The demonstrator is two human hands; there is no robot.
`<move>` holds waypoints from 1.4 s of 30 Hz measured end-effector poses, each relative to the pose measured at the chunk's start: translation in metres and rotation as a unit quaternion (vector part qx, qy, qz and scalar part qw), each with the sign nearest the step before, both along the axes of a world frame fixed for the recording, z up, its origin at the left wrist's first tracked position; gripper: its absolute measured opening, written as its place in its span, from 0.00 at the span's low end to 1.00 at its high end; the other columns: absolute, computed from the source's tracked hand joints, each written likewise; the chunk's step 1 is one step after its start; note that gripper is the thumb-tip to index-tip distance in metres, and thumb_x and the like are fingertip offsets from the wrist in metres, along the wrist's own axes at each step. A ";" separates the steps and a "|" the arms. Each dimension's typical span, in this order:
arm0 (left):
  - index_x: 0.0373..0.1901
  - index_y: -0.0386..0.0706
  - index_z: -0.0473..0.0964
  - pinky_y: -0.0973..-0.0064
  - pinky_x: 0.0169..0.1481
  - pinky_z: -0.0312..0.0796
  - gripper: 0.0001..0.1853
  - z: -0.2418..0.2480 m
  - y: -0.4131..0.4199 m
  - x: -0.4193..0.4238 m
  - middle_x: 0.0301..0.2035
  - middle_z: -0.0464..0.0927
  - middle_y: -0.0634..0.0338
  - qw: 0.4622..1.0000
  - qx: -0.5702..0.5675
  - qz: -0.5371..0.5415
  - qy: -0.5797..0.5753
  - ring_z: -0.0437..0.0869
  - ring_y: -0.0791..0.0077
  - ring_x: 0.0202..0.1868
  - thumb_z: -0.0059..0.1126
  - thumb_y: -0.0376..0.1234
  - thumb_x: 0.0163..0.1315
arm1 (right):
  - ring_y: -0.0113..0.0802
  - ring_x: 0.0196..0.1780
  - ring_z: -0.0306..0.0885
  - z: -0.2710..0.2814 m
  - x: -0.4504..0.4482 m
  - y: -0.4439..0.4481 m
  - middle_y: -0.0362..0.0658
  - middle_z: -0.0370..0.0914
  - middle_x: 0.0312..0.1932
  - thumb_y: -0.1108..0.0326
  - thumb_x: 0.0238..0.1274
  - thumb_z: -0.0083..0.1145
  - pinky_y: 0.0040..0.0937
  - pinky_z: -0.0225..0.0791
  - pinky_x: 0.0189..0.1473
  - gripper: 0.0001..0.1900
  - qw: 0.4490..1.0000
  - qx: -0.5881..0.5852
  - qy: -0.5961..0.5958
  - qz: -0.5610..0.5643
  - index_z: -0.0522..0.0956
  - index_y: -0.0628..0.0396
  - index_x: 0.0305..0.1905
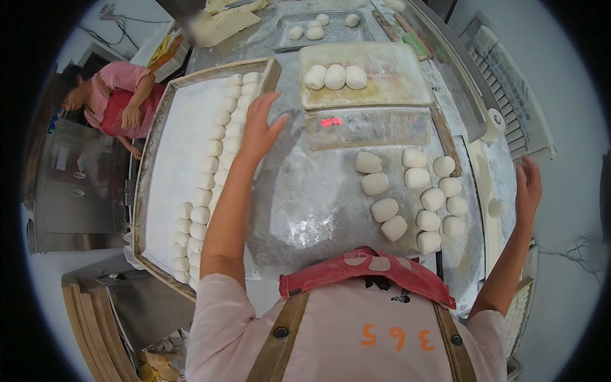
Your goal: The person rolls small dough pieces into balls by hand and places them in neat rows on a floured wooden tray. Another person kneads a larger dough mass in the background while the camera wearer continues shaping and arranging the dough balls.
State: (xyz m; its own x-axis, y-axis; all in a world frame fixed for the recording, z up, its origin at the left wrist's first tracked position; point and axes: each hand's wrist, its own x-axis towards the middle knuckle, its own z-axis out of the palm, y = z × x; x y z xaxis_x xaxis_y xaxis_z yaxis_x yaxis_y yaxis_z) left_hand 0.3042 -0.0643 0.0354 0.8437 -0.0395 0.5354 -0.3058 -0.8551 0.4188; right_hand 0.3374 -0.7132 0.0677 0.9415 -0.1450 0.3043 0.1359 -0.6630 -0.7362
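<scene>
My left hand [261,128] hovers with thumb and fingers spread at the right edge of a wooden tray [273,71], holding nothing. Rows of white dough pieces [214,148] line the tray's right side on a white liner, partly hidden by my forearm. My right hand [529,188] is raised at the far right, loosely curled; whether it holds anything is unclear. Left of it, a single dough piece [497,208] lies beyond a pale strip. Several loose dough pieces [416,178] rest on the floured metal table [305,200] between my hands.
Ahead stands a scale [367,129] with a lit red display; three dough pieces [335,77] sit on its platform. Behind it, a metal tray [324,44] carries several more. A co-worker [121,95] in a red apron is beyond the wooden tray. Wooden boards [95,329] stand lower left.
</scene>
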 end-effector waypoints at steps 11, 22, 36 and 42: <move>0.73 0.51 0.64 0.56 0.68 0.67 0.42 0.015 -0.067 0.145 0.63 0.74 0.50 0.974 0.105 -0.103 0.170 0.73 0.50 0.65 0.72 0.46 0.58 | 0.37 0.40 0.81 -0.127 -0.216 -0.134 0.51 0.81 0.45 0.50 0.63 0.68 0.33 0.75 0.35 0.41 0.908 -0.028 0.330 -0.256 0.63 0.57 0.74; 0.64 0.64 0.73 0.38 0.62 0.63 0.34 0.029 -0.097 0.157 0.53 0.78 0.60 0.936 0.282 -0.048 0.207 0.75 0.57 0.61 0.73 0.51 0.54 | 0.63 0.46 0.81 -0.102 -0.169 -0.083 0.61 0.83 0.40 0.49 0.62 0.67 0.49 0.74 0.48 0.24 0.915 -0.290 0.209 -0.186 0.80 0.63 0.45; 0.71 0.52 0.66 0.50 0.64 0.70 0.39 0.052 -0.002 0.220 0.60 0.76 0.43 0.976 0.206 0.067 0.002 0.76 0.46 0.63 0.64 0.57 0.62 | 0.59 0.52 0.82 -0.110 -0.079 -0.052 0.57 0.82 0.52 0.59 0.60 0.65 0.50 0.74 0.51 0.34 0.944 -0.270 0.181 -0.066 0.64 0.46 0.70; 0.73 0.45 0.64 0.54 0.68 0.68 0.39 -0.002 -0.012 0.173 0.60 0.75 0.38 0.984 0.101 -0.015 0.147 0.75 0.42 0.64 0.64 0.51 0.64 | 0.38 0.45 0.82 -0.076 0.008 -0.064 0.47 0.81 0.49 0.54 0.62 0.66 0.37 0.76 0.41 0.37 0.937 -0.091 0.334 0.036 0.63 0.46 0.74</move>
State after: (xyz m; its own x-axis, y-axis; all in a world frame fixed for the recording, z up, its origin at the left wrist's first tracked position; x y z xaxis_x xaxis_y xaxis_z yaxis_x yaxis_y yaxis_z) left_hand 0.4768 -0.0766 0.0335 0.9577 -0.1480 0.2467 -0.2237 -0.9223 0.3150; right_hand 0.3456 -0.7767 -0.0085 0.9360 -0.0766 -0.3436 -0.2661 -0.7930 -0.5480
